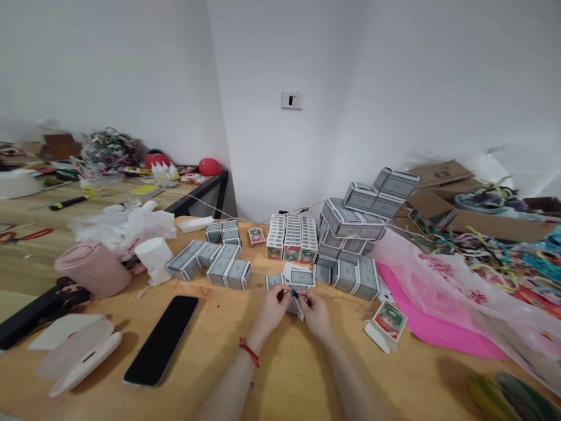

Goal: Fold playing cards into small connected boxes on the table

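Note:
Both hands meet at the middle of the wooden table [280,374]. My left hand [272,309], with a red string on its wrist, and my right hand [315,313] are closed in a pinch on a small dark piece and some playing cards [296,304] held between them. Just beyond the fingers lie loose grey-backed cards [300,276]. Behind those stand rows of card decks [292,238] and stacks of grey card boxes [350,245]. One red-faced deck [388,323] lies to the right of my right hand.
A black phone [163,339] lies left of my arms, with a white case [83,359] beyond it. Pink roll [93,268], white plastic bags [127,225] and more grey boxes [210,263] sit at left. Pink bags [438,280], cardboard boxes [447,193] and coloured strips [504,245] fill the right.

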`<control>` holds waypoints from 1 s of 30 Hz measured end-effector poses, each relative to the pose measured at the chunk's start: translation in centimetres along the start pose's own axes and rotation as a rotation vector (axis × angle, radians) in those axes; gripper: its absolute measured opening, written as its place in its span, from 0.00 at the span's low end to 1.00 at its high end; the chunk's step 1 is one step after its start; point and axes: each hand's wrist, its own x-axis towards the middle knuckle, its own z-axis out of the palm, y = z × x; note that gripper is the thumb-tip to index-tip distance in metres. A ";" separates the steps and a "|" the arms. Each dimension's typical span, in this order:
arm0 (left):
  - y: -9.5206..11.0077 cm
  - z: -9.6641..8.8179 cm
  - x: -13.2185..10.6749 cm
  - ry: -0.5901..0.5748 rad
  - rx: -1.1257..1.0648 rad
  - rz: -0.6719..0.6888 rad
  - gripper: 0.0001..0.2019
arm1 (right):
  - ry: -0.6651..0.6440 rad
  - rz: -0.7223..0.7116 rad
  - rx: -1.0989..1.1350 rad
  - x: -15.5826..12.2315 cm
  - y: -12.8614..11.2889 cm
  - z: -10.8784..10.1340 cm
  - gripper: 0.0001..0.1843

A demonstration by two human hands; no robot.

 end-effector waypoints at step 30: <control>-0.2 0.2 -0.8 -0.048 0.001 0.012 0.08 | 0.026 0.076 0.116 -0.7 0.7 -0.8 0.18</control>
